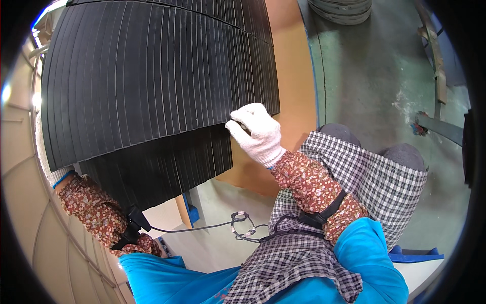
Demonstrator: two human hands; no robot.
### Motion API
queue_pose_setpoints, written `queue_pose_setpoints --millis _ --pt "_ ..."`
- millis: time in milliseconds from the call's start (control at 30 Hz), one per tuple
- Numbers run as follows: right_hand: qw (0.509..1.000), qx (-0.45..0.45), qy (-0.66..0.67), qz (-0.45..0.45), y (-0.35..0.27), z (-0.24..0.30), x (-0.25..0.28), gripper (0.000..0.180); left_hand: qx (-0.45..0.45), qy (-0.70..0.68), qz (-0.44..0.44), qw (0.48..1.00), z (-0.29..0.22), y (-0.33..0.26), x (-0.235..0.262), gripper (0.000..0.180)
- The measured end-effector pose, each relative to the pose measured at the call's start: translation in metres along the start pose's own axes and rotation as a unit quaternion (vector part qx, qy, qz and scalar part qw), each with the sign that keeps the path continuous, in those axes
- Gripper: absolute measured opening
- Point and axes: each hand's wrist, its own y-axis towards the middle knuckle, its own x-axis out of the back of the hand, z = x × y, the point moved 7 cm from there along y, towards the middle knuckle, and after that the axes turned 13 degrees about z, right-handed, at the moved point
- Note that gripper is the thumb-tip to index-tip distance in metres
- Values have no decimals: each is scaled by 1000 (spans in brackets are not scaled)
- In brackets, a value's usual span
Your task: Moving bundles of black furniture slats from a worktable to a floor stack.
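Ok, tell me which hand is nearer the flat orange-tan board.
Right. The white-gloved right hand is over the board in this view, by the near edge of the long black strips; the left hand is farther off, at their left edge.

Grey-green floor, beige panelling, bright light

Black strips block the left, leaving passage over the tan board

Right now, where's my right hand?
In the head view, your white-gloved right hand is just right of centre, at the lower edge of the black strips, with tan board to its right.
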Motion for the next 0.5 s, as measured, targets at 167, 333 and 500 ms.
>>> queue_pose_setpoints --millis 167,333,500 --pt "1000 4 5 -18 -3 -8 -3 20 117 -291 -23 949 -14 -5 -18 48" --pt "999 39 -11 -10 0 2 -9 25 66 -335 -24 939 26 -1 -11 45" --pt "999 30 -14 -11 0 2 -9 24 15 -135 18 991 38 5 -8 44"
